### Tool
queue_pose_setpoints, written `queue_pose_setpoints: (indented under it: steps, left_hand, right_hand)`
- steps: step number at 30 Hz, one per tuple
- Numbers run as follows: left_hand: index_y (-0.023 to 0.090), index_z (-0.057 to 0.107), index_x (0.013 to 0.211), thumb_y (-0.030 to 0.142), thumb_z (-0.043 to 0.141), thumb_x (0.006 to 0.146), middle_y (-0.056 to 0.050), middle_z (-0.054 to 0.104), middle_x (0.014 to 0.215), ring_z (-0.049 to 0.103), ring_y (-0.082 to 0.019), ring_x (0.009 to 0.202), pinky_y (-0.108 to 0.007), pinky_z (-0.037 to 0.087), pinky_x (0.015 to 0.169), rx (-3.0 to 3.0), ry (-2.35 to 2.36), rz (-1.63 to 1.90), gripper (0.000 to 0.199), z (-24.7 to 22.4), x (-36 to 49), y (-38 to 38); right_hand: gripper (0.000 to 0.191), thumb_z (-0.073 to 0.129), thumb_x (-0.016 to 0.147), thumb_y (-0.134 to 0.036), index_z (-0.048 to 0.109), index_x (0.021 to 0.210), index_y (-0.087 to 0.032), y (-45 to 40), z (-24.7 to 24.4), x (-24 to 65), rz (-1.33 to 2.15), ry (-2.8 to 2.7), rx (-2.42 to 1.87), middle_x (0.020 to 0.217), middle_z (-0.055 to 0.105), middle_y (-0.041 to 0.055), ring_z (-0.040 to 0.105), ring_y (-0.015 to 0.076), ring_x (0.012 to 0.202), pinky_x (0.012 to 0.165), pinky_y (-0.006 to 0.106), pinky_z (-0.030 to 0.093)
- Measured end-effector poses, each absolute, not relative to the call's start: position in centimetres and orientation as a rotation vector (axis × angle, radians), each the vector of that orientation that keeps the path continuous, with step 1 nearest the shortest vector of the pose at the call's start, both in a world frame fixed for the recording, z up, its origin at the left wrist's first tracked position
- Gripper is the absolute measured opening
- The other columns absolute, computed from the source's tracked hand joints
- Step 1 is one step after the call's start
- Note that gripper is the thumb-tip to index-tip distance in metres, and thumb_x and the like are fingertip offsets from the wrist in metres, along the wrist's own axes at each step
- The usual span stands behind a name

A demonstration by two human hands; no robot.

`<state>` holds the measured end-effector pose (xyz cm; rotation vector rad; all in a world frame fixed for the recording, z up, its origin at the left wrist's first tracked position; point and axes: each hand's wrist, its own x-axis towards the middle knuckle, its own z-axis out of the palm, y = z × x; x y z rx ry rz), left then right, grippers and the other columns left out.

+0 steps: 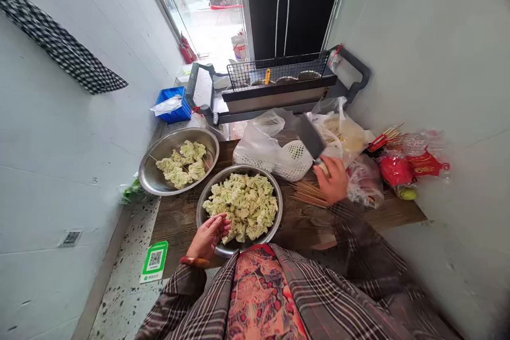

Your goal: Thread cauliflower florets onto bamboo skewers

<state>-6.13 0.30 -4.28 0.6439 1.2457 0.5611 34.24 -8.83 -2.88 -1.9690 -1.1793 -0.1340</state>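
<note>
My right hand is wrapped round the light handle of a cleaver, lifted over the table with its blurred blade pointing up and away. Beneath and left of that hand lie thin wooden skewers. At the near left rim of a metal bowl, my left hand has its fingers loosely extended, and I see nothing in them. Cauliflower florets fill this bowl. Another metal basin, farther left, holds several cauliflower pieces, with a thin stick showing among them.
Plastic bags and white foam netting lie behind the near bowl. Red packages rest against the right wall. A blue basket stands at the back left, beside a cart with a wire grill basket. A green QR card lies at left.
</note>
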Motion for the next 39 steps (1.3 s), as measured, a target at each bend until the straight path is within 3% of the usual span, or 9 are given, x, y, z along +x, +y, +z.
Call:
queue_pose_setpoints:
  steps: [4, 7, 12, 18, 22, 25, 30, 32, 39]
  left_hand:
    - [0.011, 0.069, 0.1, 0.026, 0.082, 0.074, -0.008, 0.076, 0.083, 0.071, -0.015, 0.069, -0.025, 0.058, 0.065, 0.626, 1.213, 0.585, 0.033, -4.4, -6.3, -0.2]
    - [0.01, 0.069, 0.101, 0.025, 0.082, 0.075, -0.008, 0.075, 0.082, 0.071, -0.015, 0.068, -0.024, 0.058, 0.066, 0.61, 1.209, 0.619, 0.032, -4.4, -6.8, -0.8]
    - [0.011, 0.069, 0.099, 0.024, 0.081, 0.076, -0.008, 0.075, 0.082, 0.071, -0.015, 0.068, -0.025, 0.058, 0.066, 0.572, 1.226, 0.655, 0.029, -4.9, -7.5, -1.4]
    - [0.01, 0.068, 0.101, 0.024, 0.079, 0.078, -0.008, 0.076, 0.083, 0.071, -0.015, 0.067, -0.025, 0.058, 0.066, 0.558, 1.226, 0.639, 0.029, -5.4, -7.4, -1.4]
    - [0.009, 0.067, 0.102, 0.021, 0.075, 0.081, -0.008, 0.075, 0.082, 0.072, -0.015, 0.068, -0.025, 0.059, 0.066, 0.559, 1.24, 0.585, 0.025, -5.4, -6.5, -1.1]
    - [0.008, 0.066, 0.103, 0.017, 0.071, 0.084, -0.009, 0.075, 0.082, 0.071, -0.015, 0.068, -0.025, 0.059, 0.066, 0.577, 1.238, 0.541, 0.021, -5.1, -5.3, -0.8]
    - [0.008, 0.066, 0.103, 0.016, 0.068, 0.087, -0.009, 0.075, 0.082, 0.071, -0.014, 0.066, -0.025, 0.058, 0.064, 0.631, 1.226, 0.508, 0.018, -4.2, -3.8, -0.5]
    - [0.008, 0.065, 0.104, 0.017, 0.067, 0.088, -0.009, 0.075, 0.081, 0.071, -0.014, 0.066, -0.025, 0.058, 0.064, 0.639, 1.224, 0.52, 0.018, -4.1, -3.7, -0.5]
    - [0.008, 0.066, 0.104, 0.019, 0.07, 0.086, -0.01, 0.075, 0.083, 0.072, -0.015, 0.07, -0.026, 0.058, 0.066, 0.615, 1.254, 0.569, 0.021, -4.5, -4.9, -1.1]
  right_hand:
    - [0.037, 0.055, 0.094, -0.033, 0.069, 0.125, -0.017, -0.6, -1.5, 35.4, -0.003, -1.489, -2.217, 0.123, 0.066, 0.016, 0.061, 0.0284, 0.112, 0.099, 0.041, 0.046]
    - [0.026, 0.06, 0.087, -0.022, 0.076, 0.106, -0.012, 3.7, -2.8, 35.4, 0.073, -1.546, -2.303, 0.11, 0.07, 0.0198, 0.064, 0.0313, 0.104, 0.092, 0.042, 0.049]
    - [0.029, 0.066, 0.079, -0.016, 0.078, 0.105, -0.02, 6.1, -5.6, 34.8, 0.182, -1.663, -2.25, 0.112, 0.073, 0.0127, 0.065, 0.0282, 0.105, 0.091, 0.038, 0.05]
    - [0.043, 0.043, 0.097, -0.027, 0.065, 0.132, -0.015, 0.2, -7.8, 38.8, 0.093, -1.443, -2.233, 0.132, 0.064, 0.0156, 0.062, 0.0246, 0.112, 0.101, 0.039, 0.047]
    - [0.045, 0.036, 0.098, -0.029, 0.071, 0.121, -0.014, -7.6, -11.6, 40.9, 0.134, -1.268, -2.348, 0.115, 0.073, 0.0147, 0.065, 0.0272, 0.107, 0.095, 0.041, 0.05]
    - [0.035, 0.048, 0.09, -0.025, 0.077, 0.109, -0.018, -11.6, -15.5, 40.1, 0.292, -1.254, -2.417, 0.102, 0.078, 0.0098, 0.068, 0.0247, 0.096, 0.088, 0.036, 0.053]
    - [0.046, 0.048, 0.089, -0.02, 0.068, 0.131, -0.017, -12.9, -20.4, 37.6, 0.401, -1.202, -2.528, 0.132, 0.068, 0.0131, 0.062, 0.0276, 0.116, 0.099, 0.04, 0.047]
    - [0.048, 0.048, 0.092, -0.022, 0.064, 0.136, -0.018, -12.6, -21.3, 37.3, 0.414, -1.182, -2.569, 0.135, 0.065, 0.0147, 0.06, 0.0305, 0.118, 0.1, 0.044, 0.046]
    - [0.033, 0.051, 0.095, -0.032, 0.077, 0.112, -0.02, -12.4, -22.1, 38.4, 0.423, -1.242, -2.618, 0.114, 0.072, 0.0121, 0.062, 0.0244, 0.103, 0.093, 0.036, 0.045]
